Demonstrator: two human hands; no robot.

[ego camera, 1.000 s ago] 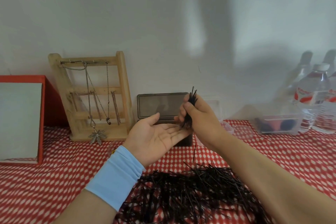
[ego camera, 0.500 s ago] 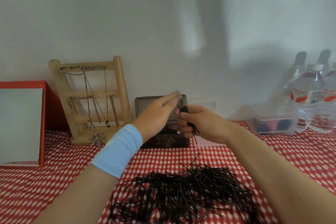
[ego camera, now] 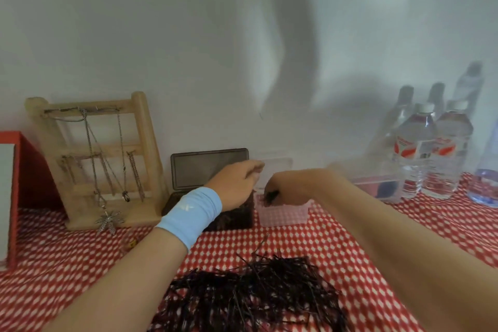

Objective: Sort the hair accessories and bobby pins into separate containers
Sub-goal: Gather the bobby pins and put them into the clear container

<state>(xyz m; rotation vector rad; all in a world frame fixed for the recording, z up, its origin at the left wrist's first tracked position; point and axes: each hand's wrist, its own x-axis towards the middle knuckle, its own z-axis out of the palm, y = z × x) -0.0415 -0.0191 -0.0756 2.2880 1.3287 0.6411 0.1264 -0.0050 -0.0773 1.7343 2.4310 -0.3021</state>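
Observation:
A large heap of black bobby pins [ego camera: 250, 296] lies on the red checked cloth in front of me. My right hand [ego camera: 280, 186] holds a small bundle of bobby pins [ego camera: 270, 195] over the clear box [ego camera: 283, 214], fingers pointing down into it. My left hand [ego camera: 237, 184], with a light blue wristband, hovers over the dark box [ego camera: 231, 217], whose lid [ego camera: 208, 167] stands up behind it; its fingers are relaxed and hold nothing. The frame is blurred by motion.
A wooden rack [ego camera: 94, 159] hung with necklaces stands at the left, a red box [ego camera: 24, 191] beyond it. Water bottles [ego camera: 431, 153] and a clear container [ego camera: 377, 183] with dark items stand at the right, against the wall.
My right hand has carried the bundle of pins forward and down from in front of me into the clear box. My left hand turned over and moved forward above the dark box.

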